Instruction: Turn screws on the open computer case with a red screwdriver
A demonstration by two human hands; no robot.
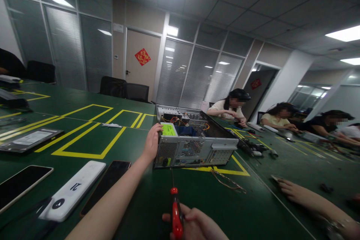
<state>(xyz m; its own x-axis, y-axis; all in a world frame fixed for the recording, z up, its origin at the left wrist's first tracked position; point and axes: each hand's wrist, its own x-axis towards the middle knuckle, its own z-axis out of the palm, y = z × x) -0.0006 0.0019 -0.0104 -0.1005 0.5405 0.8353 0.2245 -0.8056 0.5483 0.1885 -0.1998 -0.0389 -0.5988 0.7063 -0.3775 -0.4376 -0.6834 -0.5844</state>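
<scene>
An open computer case (197, 146) lies on the green table (135, 180), its rear panel with vents and ports facing me. Inside it are coloured wires and a power supply with a yellow-green label (168, 129). My left hand (152, 142) rests against the left edge of the case, fingers at the corner by the label. Low in the middle, my right hand (194, 222) holds a red and black screwdriver (176, 210). The screwdriver's thin shaft points up toward the bottom edge of the rear panel; whether the tip touches it I cannot tell.
A hard drive (30, 139), two phones (24, 183) and a white device marked 21 (74, 187) lie on the left. Glasses (229, 180) are right of centre. Another person's hand (289, 189) rests at right. Cables (251, 146) and seated people are beyond.
</scene>
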